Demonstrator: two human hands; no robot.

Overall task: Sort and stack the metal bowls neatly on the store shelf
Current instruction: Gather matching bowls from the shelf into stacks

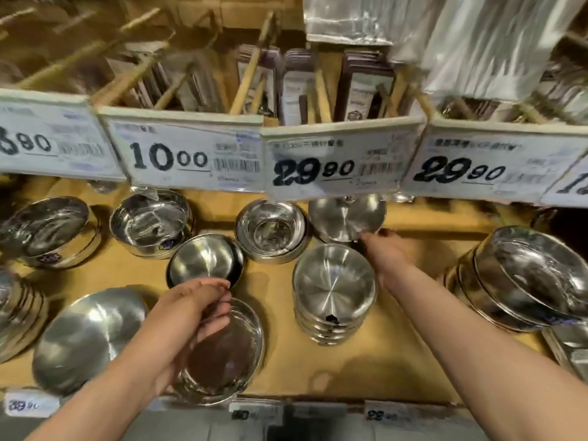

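My left hand pinches the near rim of a small steel bowl, tilted up above a flat steel plate at the shelf's front. My right hand reaches to the back and grips the edge of a tilted steel bowl under the price tags. Just left of that wrist stands a stack of several shallow steel bowls. Behind the stack's left sits a deeper bowl stack.
On the wooden shelf lie more steel dishes: a large plate front left, two labelled bowls at back left, a leaning stack at right. Price tags overhang the back. Utensil boxes fill the upper shelf.
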